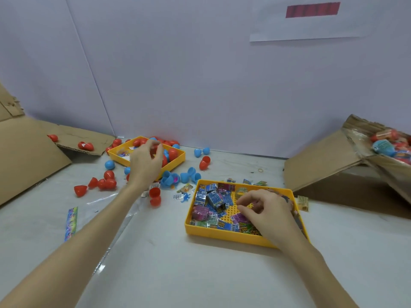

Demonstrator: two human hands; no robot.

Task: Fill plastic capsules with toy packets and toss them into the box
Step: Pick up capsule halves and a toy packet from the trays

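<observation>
Left hand (pixel 145 162) hovers over far yellow tray (pixel 180 157) of red and blue capsules (pixel 172 153), fingers curled; whether it grips one, cannot tell. Right hand (pixel 264 210) sits in near tray (pixel 222 235), fingertips pinching among packets (pixel 213 200). Box (pixel 378 156) with filled capsules lies far right, well apart.

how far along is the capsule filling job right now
Done: some filled capsules already lie in the cardboard box at right. In hand: the left hand reaches over the far yellow tray of capsule halves, while the right hand picks among toy packets in the near yellow tray. Left: many empty red and blue halves lie scattered on the table, and plenty of packets remain.
</observation>
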